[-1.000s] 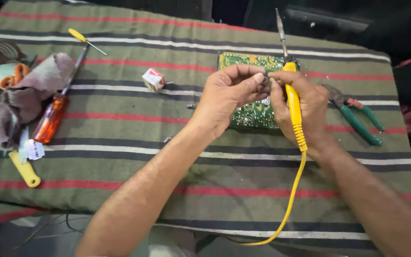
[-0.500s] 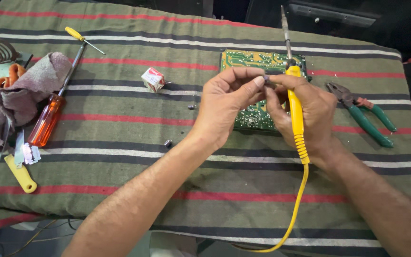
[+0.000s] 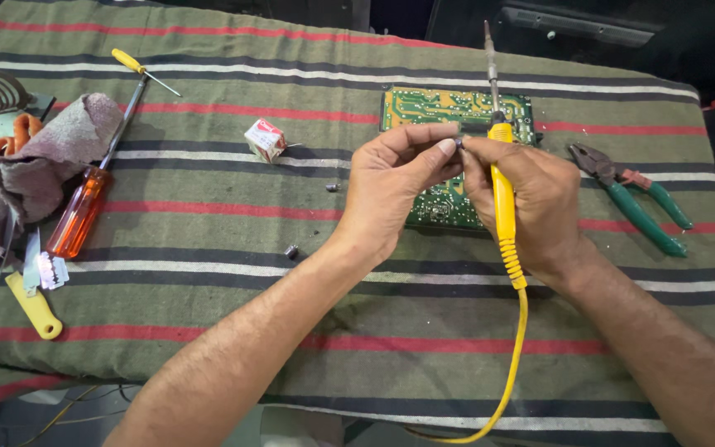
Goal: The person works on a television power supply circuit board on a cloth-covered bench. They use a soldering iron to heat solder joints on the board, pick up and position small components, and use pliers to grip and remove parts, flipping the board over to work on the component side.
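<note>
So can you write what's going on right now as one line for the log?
left hand: pinching tiny part with right hand | right: also holds yellow soldering iron, tip up | circuit board beneath | pliers right, idle

A small red-and-white carton [image 3: 265,138] lies tilted on the striped cloth [image 3: 208,232], left of the green circuit board [image 3: 448,112]; no screens or signs.

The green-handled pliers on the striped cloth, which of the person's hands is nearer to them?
Right. The right hand, holding the yellow soldering iron, sits just left of the pliers. The left hand is farther left, beyond the right hand, over the circuit board.
</note>
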Demonstrator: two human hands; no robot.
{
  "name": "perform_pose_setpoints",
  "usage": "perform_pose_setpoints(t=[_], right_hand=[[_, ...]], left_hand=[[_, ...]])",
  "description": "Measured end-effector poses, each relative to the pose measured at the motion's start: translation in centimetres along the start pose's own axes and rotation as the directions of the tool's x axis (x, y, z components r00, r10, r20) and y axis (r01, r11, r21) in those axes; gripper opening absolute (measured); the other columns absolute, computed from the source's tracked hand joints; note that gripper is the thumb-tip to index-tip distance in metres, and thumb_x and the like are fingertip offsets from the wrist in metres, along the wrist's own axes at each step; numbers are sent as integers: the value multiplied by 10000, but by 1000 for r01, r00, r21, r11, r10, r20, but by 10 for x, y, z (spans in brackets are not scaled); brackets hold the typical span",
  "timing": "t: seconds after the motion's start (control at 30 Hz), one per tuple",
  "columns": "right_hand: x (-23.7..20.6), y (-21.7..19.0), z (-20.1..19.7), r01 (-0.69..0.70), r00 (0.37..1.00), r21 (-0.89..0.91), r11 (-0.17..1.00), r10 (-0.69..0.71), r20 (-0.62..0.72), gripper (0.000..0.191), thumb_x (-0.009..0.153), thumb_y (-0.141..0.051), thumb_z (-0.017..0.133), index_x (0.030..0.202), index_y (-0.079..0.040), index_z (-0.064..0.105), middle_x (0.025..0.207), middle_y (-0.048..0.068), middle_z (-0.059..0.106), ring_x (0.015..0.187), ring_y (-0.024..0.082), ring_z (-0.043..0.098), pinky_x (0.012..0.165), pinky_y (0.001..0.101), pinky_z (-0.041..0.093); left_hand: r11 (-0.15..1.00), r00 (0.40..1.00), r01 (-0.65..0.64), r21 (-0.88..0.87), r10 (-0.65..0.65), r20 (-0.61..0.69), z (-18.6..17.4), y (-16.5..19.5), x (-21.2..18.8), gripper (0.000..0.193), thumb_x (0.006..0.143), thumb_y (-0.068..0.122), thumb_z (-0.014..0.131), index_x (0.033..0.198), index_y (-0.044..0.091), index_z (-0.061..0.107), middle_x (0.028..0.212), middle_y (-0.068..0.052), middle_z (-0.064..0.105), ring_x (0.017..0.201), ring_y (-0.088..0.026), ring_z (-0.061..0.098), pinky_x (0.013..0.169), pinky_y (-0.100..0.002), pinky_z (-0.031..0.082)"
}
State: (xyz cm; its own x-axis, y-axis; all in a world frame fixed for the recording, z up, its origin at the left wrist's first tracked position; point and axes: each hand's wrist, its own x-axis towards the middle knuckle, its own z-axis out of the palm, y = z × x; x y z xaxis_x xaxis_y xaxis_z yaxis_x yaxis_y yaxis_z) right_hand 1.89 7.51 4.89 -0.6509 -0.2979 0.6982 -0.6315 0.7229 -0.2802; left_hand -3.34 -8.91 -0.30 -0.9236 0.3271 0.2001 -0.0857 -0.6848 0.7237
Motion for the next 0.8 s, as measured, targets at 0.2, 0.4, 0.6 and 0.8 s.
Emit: perform_pose_setpoints(t=[0.2,0.4,0.6,0.8], right_hand=[[-3,2,4,-58,998,56,997,55,41,272,980,36,728,1243,4,668,861,116,693,742,190,696,689,323,546],[-7,2,6,-103,993,48,994,100,64,235,1021,11,699,1252,-4,659,867,109,703,726,167,693,654,314,534],[-8,3,11,-120,993,141,983,116,32,140,1118,-39,647,1256,-13,645,950,111,740,882,165,771,731,277,594],[-6,2,14,-222,975,142,965,221,22,136,1105,-44,642,1235,-4,648,896,110,752,818,156,771,653,267,562]], left_hand=[[1000,1000,-2,22,2,-5,-4,-3,0,177,1028,22,654,1183,-49,698,1075,-115,748,997,-176,736,938,-324,632],[999,1000,-1,46,2,-12,-6,-5,0,164,1029,20,657,1165,-60,704,1055,-113,746,963,-173,736,907,-316,635],[1000,1000,14,11,-14,-13,-6,-2,1,172,1028,33,657,1163,-63,702,1046,-127,750,945,-186,741,896,-322,641],[1000,999,31,-2,-31,-38,-9,3,5,174,1021,44,649,1156,-58,693,1038,-130,751,957,-197,750,903,-329,645]])
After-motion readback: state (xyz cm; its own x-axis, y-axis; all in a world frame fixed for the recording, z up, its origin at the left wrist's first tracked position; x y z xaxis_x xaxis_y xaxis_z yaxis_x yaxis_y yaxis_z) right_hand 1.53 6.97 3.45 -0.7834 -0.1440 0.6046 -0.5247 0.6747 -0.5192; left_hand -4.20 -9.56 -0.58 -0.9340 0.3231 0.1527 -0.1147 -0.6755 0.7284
